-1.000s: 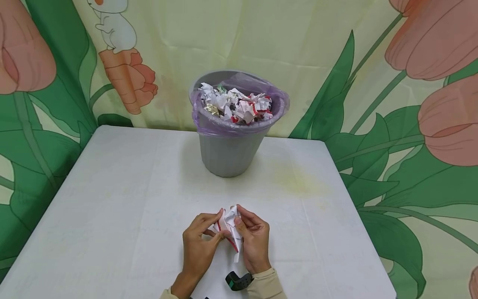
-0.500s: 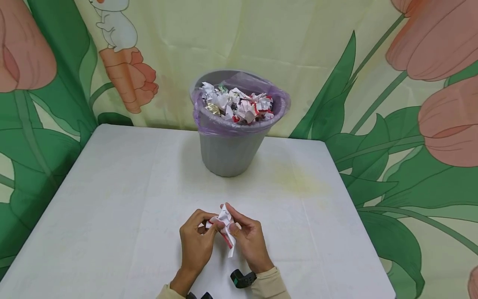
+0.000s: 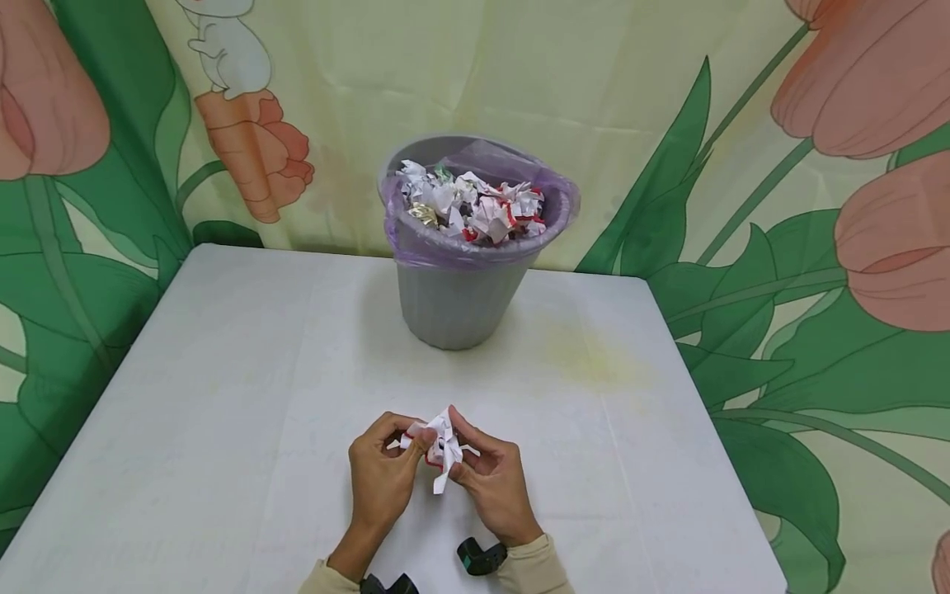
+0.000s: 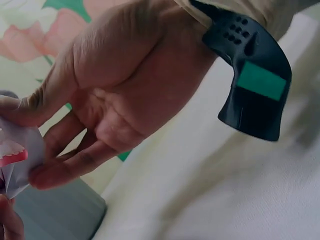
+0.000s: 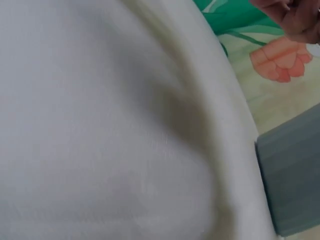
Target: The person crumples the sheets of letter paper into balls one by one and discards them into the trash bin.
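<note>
A crumpled piece of white paper (image 3: 443,448) with a red edge is pinched between both hands above the near part of the table. My left hand (image 3: 380,470) holds its left side between thumb and fingers. On the other side, my right hand (image 3: 493,483) grips it with thumb and fingertips. The left wrist view shows the right hand (image 4: 125,75) from the palm side, with the paper (image 4: 20,162) at its fingertips. Part of a hand (image 5: 297,20) shows in the top right corner of the right wrist view; the paper cannot be made out there.
Behind the hands, a grey bin (image 3: 456,305) stands at the back of the white-covered table (image 3: 223,396). Its purple bag (image 3: 475,256) is filled with crumpled paper scraps (image 3: 475,206). A flowered curtain (image 3: 594,82) hangs behind. Black devices (image 3: 481,557) sit at both wrists.
Both hands have shifted slightly left with the paper. The paper has turned and become more bunched up between the fingers. The bin has not moved.
</note>
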A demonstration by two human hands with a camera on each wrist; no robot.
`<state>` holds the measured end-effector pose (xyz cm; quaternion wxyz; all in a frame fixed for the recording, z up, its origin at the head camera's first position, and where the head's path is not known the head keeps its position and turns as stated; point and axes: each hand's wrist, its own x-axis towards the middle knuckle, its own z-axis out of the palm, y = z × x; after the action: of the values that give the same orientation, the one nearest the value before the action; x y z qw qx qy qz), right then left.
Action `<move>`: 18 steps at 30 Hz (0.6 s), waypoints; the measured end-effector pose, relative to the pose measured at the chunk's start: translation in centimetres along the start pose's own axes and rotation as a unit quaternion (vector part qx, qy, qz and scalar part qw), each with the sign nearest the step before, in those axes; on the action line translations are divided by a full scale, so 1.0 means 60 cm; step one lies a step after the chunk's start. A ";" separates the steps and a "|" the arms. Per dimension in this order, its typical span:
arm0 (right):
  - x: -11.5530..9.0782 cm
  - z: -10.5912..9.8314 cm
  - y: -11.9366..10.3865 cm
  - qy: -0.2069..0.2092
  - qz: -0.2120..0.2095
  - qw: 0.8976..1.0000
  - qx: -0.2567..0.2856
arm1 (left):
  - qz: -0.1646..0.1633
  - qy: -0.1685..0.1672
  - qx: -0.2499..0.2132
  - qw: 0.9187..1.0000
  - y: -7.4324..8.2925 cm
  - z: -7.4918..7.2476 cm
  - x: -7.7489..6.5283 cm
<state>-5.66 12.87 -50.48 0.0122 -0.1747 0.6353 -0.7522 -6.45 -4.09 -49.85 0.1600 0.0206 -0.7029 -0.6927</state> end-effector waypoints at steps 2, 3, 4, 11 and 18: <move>0.001 0.004 0.001 0.016 -0.004 1.000 0.003 | -0.016 -0.003 -0.008 1.000 -0.001 -0.001 0.000; 0.001 0.006 0.001 0.027 -0.006 1.000 0.004 | -0.024 -0.005 -0.014 1.000 -0.001 -0.001 0.000; 0.001 0.010 0.001 0.042 -0.004 0.999 0.004 | -0.031 -0.007 -0.022 0.999 0.000 -0.001 0.000; 0.002 0.031 0.000 0.163 0.000 0.987 0.004 | -0.042 -0.019 -0.042 0.998 0.000 0.001 -0.004; 0.008 0.046 0.002 0.253 -0.052 0.966 -0.027 | -0.015 -0.054 -0.032 0.998 0.007 0.004 -0.011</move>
<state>-5.36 10.12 -50.13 -0.1929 -0.0121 0.6275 -0.7542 -5.81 -3.67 -49.55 0.1123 -0.0117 -0.6880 -0.7169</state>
